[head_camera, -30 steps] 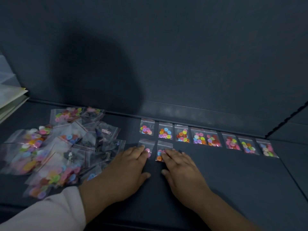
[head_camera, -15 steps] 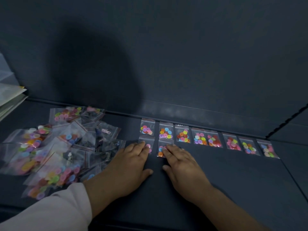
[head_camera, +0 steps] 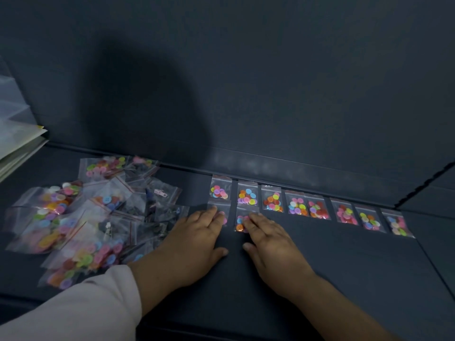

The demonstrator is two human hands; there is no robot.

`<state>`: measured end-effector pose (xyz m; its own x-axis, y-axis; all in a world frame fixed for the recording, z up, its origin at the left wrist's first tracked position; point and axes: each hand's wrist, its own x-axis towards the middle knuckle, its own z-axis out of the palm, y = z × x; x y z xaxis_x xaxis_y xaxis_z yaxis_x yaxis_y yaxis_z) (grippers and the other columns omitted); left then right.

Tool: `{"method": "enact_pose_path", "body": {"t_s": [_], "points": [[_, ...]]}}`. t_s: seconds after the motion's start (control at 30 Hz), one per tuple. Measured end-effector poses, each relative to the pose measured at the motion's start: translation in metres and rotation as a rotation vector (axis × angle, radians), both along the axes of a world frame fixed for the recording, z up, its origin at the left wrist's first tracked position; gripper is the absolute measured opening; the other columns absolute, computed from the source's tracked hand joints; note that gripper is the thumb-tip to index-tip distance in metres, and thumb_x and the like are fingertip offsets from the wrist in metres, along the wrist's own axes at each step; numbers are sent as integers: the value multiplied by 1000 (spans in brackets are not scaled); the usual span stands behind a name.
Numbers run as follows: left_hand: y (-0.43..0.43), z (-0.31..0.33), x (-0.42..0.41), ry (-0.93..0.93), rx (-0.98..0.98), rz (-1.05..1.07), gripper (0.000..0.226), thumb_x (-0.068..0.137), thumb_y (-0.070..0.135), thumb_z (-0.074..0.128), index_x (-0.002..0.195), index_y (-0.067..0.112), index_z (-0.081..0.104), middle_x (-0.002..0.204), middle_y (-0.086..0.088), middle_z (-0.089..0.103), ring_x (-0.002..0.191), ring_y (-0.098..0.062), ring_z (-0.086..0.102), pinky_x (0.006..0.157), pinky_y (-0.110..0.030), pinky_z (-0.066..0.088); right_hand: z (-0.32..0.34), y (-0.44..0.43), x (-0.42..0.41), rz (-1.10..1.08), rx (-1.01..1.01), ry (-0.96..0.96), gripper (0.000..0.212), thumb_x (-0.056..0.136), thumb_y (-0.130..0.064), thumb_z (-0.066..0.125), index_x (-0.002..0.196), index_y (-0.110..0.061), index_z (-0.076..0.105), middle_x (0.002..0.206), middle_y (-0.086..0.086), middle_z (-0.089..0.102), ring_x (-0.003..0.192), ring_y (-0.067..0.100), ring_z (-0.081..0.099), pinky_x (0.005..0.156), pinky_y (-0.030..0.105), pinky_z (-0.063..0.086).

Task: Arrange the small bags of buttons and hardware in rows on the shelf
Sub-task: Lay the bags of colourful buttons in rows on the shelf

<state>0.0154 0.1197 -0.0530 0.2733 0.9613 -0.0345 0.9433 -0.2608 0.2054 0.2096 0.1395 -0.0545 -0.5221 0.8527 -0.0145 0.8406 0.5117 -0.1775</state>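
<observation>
Along the back of the dark shelf (head_camera: pixel 357 271) lies a row of several small clear bags of coloured buttons (head_camera: pixel 296 205). In front of its left end sit two more button bags. My left hand (head_camera: pixel 194 239) lies flat with its fingertips pressing on the left bag (head_camera: pixel 223 214). Beside it, my right hand (head_camera: pixel 270 244) lies flat with its fingertips on the right bag (head_camera: pixel 240 222). Neither hand grips anything. Both bags are partly hidden by my fingers and lie close against the row behind them.
A loose pile of larger button bags and hardware bags (head_camera: pixel 86 217) covers the shelf's left part, just left of my left hand. Stacked papers (head_camera: pixel 17 143) stick in from the far left. The dark back wall (head_camera: pixel 270 94) rises right behind the row.
Both hands have slid the two front bags away from me, up against the back row.
</observation>
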Motion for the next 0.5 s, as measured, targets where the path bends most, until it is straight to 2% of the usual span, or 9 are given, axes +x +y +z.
{"method": "enact_pose_path", "body": {"t_s": [0.07, 0.2, 0.33, 0.4, 0.5], "points": [[0, 2, -2, -14, -8, 5, 77, 90, 55, 43, 151, 21, 8, 159, -2, 5, 144, -17, 9, 117, -30, 11, 0, 0, -1, -2, 6, 14, 79, 79, -54, 4, 148, -20, 21, 157, -2, 15, 144, 13, 11, 106, 18, -12], [-1, 14, -10, 12, 32, 43, 76, 91, 56, 41, 151, 21, 10, 159, -2, 4, 145, -18, 8, 116, -32, 9, 9, 2, -10, 20, 29, 29, 69, 88, -51, 11, 148, -19, 21, 157, -2, 12, 145, 14, 8, 109, 20, -8], [-3, 32, -30, 32, 53, 106, 75, 92, 58, 37, 151, 21, 6, 159, -2, 2, 145, -19, 6, 116, -35, 6, 20, 9, -35, 63, 38, 45, 76, 82, -56, 5, 147, -21, 23, 157, -2, 13, 144, 15, 10, 112, 22, -3], [-4, 39, -48, 49, 62, 136, 75, 92, 59, 33, 151, 20, 7, 159, -3, 4, 145, -20, 8, 116, -36, 8, 26, 13, -55, 93, 43, 83, 65, 90, -53, 18, 147, -22, 25, 157, -4, 15, 144, 15, 12, 113, 23, 0], [-5, 54, -84, 17, 102, 193, 85, 79, 66, 22, 148, 17, 24, 156, -8, 21, 141, -25, 24, 114, -37, 19, 36, 21, -90, 139, 21, 144, 52, 98, -40, 34, 147, -22, 26, 156, -3, 19, 143, 14, 14, 114, 23, 5]]}}
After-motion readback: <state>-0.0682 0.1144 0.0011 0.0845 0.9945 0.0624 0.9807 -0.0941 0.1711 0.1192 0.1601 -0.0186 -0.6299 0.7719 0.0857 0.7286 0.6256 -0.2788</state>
